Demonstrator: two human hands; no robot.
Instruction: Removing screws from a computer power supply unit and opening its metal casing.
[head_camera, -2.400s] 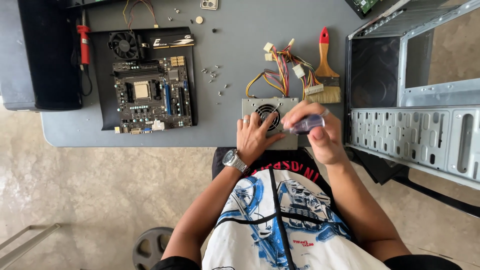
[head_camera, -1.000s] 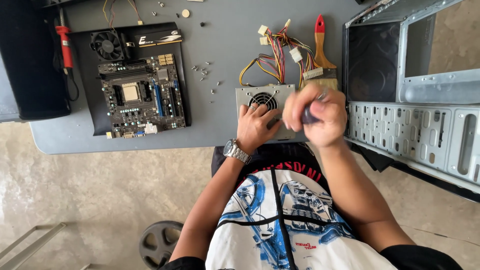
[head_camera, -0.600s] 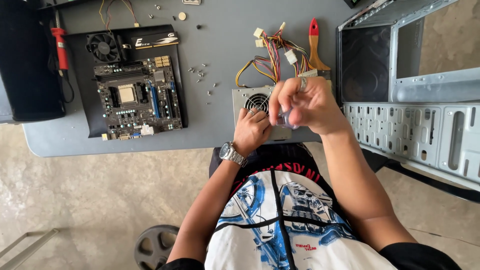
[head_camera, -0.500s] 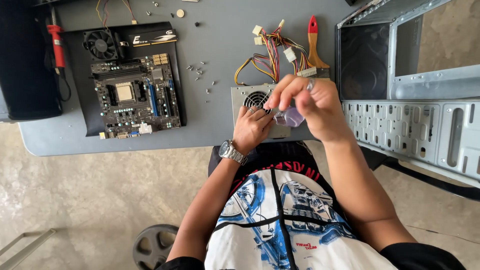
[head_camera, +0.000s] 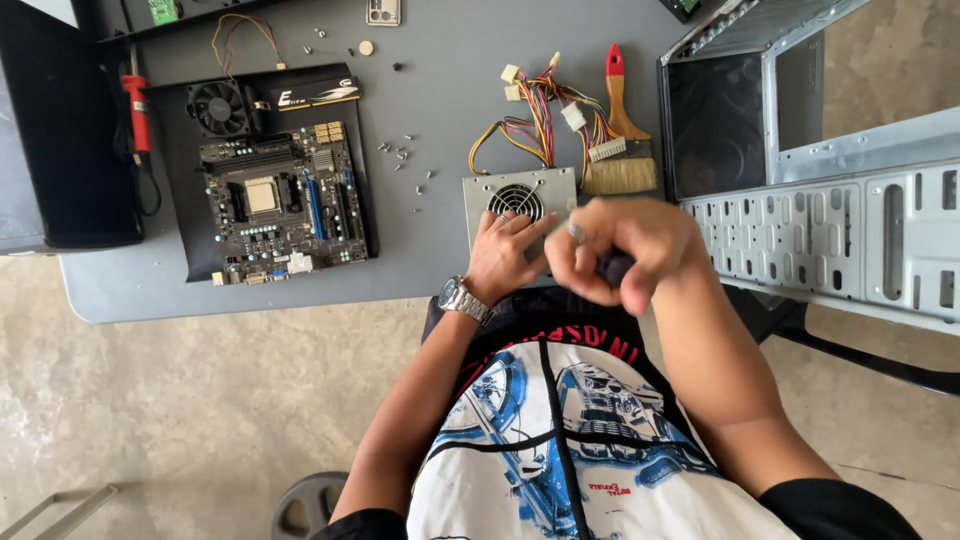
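A grey metal power supply box (head_camera: 505, 195) with a round fan grille sits at the table's near edge, with a bundle of coloured wires (head_camera: 545, 120) running from its back. My left hand (head_camera: 505, 255) rests on the box's near side, a silver watch on its wrist. My right hand (head_camera: 625, 250) is closed around a dark-handled screwdriver (head_camera: 612, 268), held just above the box's right corner. The tool's tip is hidden behind my fingers.
A motherboard (head_camera: 280, 205) lies on a black mat (head_camera: 190, 255) at left, with a cooling fan (head_camera: 218, 105) and a red-handled tool (head_camera: 135, 105). Several loose screws (head_camera: 400, 155) lie mid-table. A red-handled brush (head_camera: 620, 150) lies beside an open metal computer case (head_camera: 820, 200) at right.
My right hand has turned and shifted slightly over the power supply with the screwdriver. My left hand has stayed on the box.
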